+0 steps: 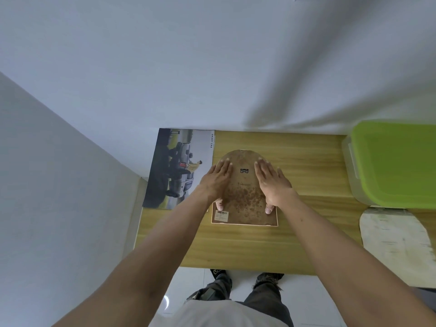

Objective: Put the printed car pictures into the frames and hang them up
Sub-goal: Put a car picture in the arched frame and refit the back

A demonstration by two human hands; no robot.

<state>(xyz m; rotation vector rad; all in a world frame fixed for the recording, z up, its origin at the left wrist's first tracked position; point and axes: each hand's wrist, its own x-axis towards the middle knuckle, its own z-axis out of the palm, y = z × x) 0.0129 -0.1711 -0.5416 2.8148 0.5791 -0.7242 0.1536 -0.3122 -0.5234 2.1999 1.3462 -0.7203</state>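
Note:
An arched picture frame (pixel 244 199) lies face down on the wooden table (pixel 247 246), its brown stained backing board up, with a small metal hanger near the top and a barcode label at the lower left. My left hand (pixel 215 180) lies flat on the backing's left side, thumb pressing near the lower left. My right hand (pixel 271 182) lies flat on the right side, thumb at the lower right. A printed car picture (pixel 177 168) marked "SMART CAR" lies on the table to the frame's left, against the wall.
A clear plastic box with a green lid (pixel 396 164) stands at the table's right. In front of it lies an arched pale sheet (pixel 396 237). White walls close the table at the back and left. My shoes stand on the white floor below the table's front edge.

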